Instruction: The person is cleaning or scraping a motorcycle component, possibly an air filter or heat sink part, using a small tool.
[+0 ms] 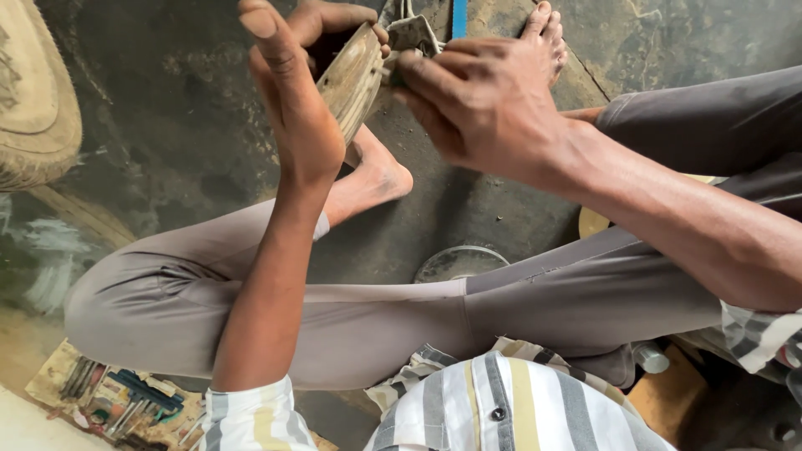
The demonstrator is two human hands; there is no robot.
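My left hand [292, 92] grips a worn, tan shoe sole [351, 75], held up on edge at the top middle of the head view. My right hand [484, 100] is closed around a small dark tool pressed against the sole's right edge; the tool is mostly hidden by my fingers. A pale strap piece [413, 32] sticks up just behind the sole. I sit on the floor with my legs in grey trousers [376, 317] crossed below both hands, one bare foot [372, 179] under the sole and another foot [547, 33] beyond my right hand.
The dark stained floor [167, 125] spreads around me. A worn tyre [33, 100] lies at the left edge. A round metal lid [458, 263] sits by my knee. A box of small tools [117, 401] lies at the lower left. A blue strip [459, 17] shows at the top.
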